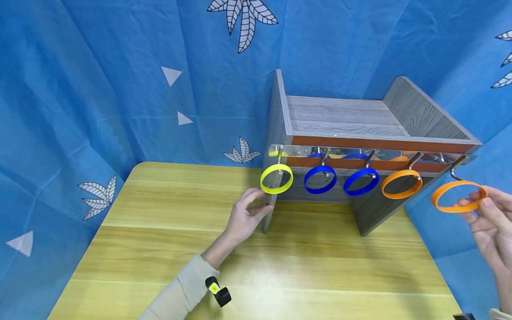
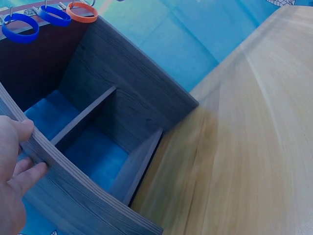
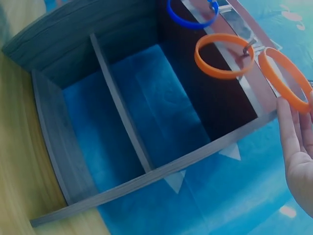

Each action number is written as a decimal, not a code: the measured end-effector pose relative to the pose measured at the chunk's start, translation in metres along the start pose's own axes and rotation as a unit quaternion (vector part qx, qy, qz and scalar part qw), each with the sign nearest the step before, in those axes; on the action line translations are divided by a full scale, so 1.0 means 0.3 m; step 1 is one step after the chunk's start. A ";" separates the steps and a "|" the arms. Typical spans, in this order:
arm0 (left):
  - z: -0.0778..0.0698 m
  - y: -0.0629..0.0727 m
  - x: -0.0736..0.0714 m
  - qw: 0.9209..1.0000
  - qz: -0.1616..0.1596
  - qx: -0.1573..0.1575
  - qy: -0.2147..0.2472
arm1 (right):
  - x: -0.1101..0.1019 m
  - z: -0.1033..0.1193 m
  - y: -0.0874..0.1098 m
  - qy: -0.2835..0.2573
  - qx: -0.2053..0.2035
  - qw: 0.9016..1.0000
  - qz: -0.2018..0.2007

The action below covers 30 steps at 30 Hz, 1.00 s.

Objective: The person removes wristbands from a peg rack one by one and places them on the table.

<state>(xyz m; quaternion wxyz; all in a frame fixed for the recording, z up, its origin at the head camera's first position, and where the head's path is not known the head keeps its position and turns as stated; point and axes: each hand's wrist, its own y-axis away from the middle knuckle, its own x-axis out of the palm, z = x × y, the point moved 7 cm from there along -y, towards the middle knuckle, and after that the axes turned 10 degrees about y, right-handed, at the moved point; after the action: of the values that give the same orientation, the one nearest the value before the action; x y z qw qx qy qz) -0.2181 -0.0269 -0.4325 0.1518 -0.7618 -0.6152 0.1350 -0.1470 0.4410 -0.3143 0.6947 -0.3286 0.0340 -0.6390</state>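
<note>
At the far right, my right hand pinches an orange wristband just under the end hook. The band's far edge meets that hook; whether it hangs on it I cannot tell. My left hand grips the front edge of the left side panel of a grey wooden shelf, thumb on one face and fingers on the other, as the left wrist view shows. Hanging from the shelf's hooks are a yellow wristband, two blue wristbands and another orange wristband.
A metal rail with hooks runs along the shelf's front. The shelf stands on a light wooden table. Inside, a dividing board shows in the right wrist view. Behind hangs a blue curtain with leaf prints.
</note>
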 end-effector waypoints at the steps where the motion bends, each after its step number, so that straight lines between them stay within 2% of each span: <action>1: -0.001 -0.001 0.000 1.000 0.000 0.001 0.000 | 0.007 0.000 0.005 0.002 -0.001 1.000 0.008; 3: 0.000 -0.002 -0.001 1.000 0.001 0.003 0.000 | 0.024 -0.003 0.014 -0.012 0.002 0.999 0.030; 7: 0.001 -0.003 -0.003 1.000 0.000 0.002 0.001 | 0.064 -0.018 0.037 0.014 0.012 0.999 0.051; 12: 0.004 -0.002 -0.004 1.000 0.001 -0.001 0.001 | 0.092 -0.064 0.073 0.065 0.049 0.996 0.044; 16: 0.007 -0.002 -0.003 1.000 0.001 0.002 0.000 | 0.111 -0.121 0.096 0.043 0.086 0.994 0.052; 23: 0.005 -0.001 0.000 1.000 -0.001 0.002 0.000 | 0.175 -0.233 0.132 -0.003 0.124 0.985 0.122; 30: 0.007 -0.001 -0.001 1.000 -0.002 0.002 0.002 | 0.205 -0.338 0.170 -0.018 0.154 0.979 0.135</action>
<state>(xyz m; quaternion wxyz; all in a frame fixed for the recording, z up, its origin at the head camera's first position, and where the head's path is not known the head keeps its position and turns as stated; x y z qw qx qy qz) -0.2193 -0.0270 -0.4342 0.1544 -0.7608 -0.6160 0.1343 -0.1390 0.3414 -0.3962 0.8174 -0.2216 -0.0338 -0.5307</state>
